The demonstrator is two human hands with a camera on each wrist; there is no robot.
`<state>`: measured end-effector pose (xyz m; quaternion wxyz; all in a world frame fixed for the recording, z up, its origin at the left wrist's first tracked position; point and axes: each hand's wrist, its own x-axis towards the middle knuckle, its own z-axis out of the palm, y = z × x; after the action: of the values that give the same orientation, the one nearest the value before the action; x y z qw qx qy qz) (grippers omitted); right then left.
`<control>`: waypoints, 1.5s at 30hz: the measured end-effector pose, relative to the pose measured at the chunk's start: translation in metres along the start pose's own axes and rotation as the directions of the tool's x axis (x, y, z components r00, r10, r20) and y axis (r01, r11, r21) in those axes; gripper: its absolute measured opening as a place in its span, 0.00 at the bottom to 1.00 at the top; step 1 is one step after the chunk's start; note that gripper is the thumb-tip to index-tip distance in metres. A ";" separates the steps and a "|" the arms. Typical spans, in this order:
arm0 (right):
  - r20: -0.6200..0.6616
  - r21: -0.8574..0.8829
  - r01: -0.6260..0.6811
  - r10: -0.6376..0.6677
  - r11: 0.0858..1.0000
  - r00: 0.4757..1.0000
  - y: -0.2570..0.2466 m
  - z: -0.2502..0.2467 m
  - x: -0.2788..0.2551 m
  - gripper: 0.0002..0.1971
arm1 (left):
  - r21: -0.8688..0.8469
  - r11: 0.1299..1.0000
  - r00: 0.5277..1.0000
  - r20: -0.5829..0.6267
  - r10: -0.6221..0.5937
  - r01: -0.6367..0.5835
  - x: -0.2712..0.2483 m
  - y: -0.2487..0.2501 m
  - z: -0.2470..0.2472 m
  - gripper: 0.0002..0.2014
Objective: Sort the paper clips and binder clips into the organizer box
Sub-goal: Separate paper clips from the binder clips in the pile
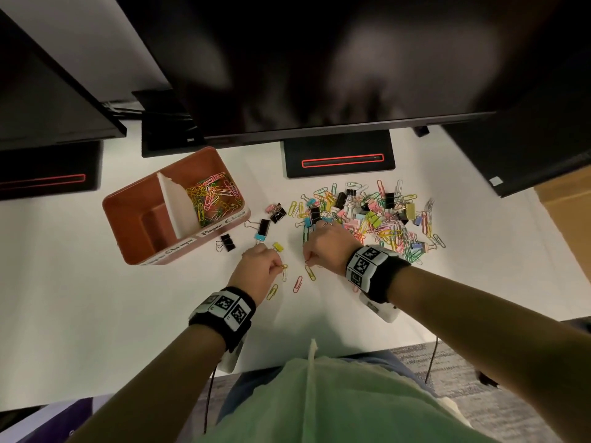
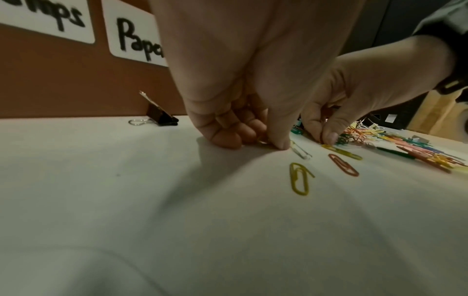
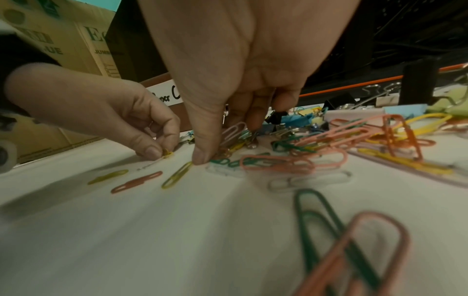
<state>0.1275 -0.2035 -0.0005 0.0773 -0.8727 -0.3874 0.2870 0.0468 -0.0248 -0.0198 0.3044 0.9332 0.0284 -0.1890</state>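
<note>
A red-brown organizer box (image 1: 128,212) with a white divider stands at the left; its right compartment holds many coloured paper clips (image 1: 213,197). A mixed pile of paper clips and binder clips (image 1: 367,215) lies at the right. My left hand (image 1: 278,265) pinches a yellow paper clip (image 1: 284,269) against the table, thumb and curled fingers closed (image 2: 268,143). My right hand (image 1: 308,259) reaches down at the pile's near-left edge, thumb and fingers pinching paper clips (image 3: 217,154). Loose yellow (image 2: 300,180) and red (image 2: 343,164) paper clips lie just in front of both hands.
Several binder clips (image 1: 263,228) lie between the box and the pile, one yellow (image 1: 279,247) by my left hand. Black monitor stands (image 1: 339,158) sit behind. A cardboard box (image 1: 566,212) is at the far right. The table's front edge (image 1: 96,391) is close to my body.
</note>
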 end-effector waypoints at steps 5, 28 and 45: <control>-0.036 0.057 0.029 -0.027 0.998 0.999 0.006 -0.003 -0.003 0.08 | 0.018 0.999 0.999 0.020 0.030 -0.030 -0.001 -0.002 -0.002 0.03; 0.178 0.128 0.046 -0.069 0.991 0.982 0.000 0.009 -0.008 0.10 | -0.023 1.000 1.000 0.018 -0.020 0.021 -0.039 -0.010 0.016 0.05; -0.055 0.229 -0.066 0.080 0.971 0.995 0.026 -0.012 -0.034 0.09 | -0.176 0.984 0.994 0.106 -0.006 0.025 -0.018 0.024 0.018 0.17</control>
<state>0.1329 -0.2443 0.0154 0.1781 -0.8805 -0.3171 0.3040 0.0277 -0.0534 -0.0134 0.3858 0.8909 0.0362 -0.2367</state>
